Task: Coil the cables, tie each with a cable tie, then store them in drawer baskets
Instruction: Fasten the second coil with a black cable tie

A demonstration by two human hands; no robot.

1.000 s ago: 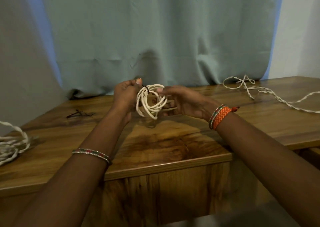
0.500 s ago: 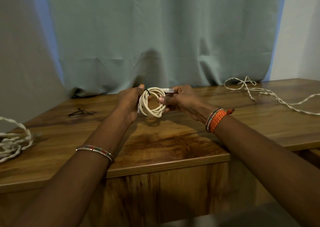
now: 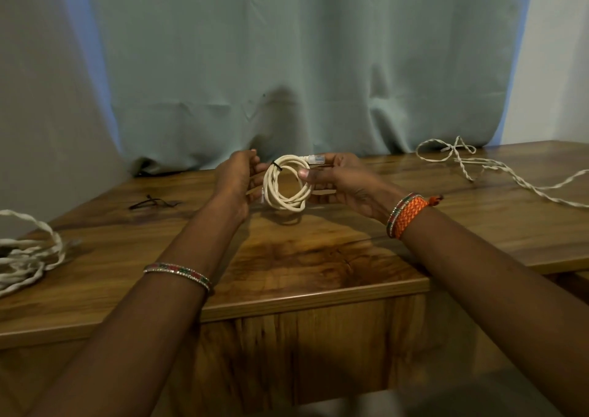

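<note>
A small coil of cream cable (image 3: 288, 184) is held upright above the wooden table (image 3: 318, 257), facing me as a ring. A thin black cable tie (image 3: 276, 166) wraps its upper left. My left hand (image 3: 239, 181) grips the coil's left side. My right hand (image 3: 338, 181) holds the right side, thumb pressed on the loops, and the clear plug end (image 3: 316, 159) sticks out above its fingers.
Spare black cable ties (image 3: 153, 202) lie on the table at the left. A loose twisted white cable (image 3: 25, 257) lies at the far left edge, another twisted white cable (image 3: 478, 168) at the back right. A grey-green curtain (image 3: 287, 66) hangs behind the table.
The coil has turned from tilted to a flat ring facing me and has risen slightly. My right hand has shifted its hold onto the right side, and the plug end now shows at the top.
</note>
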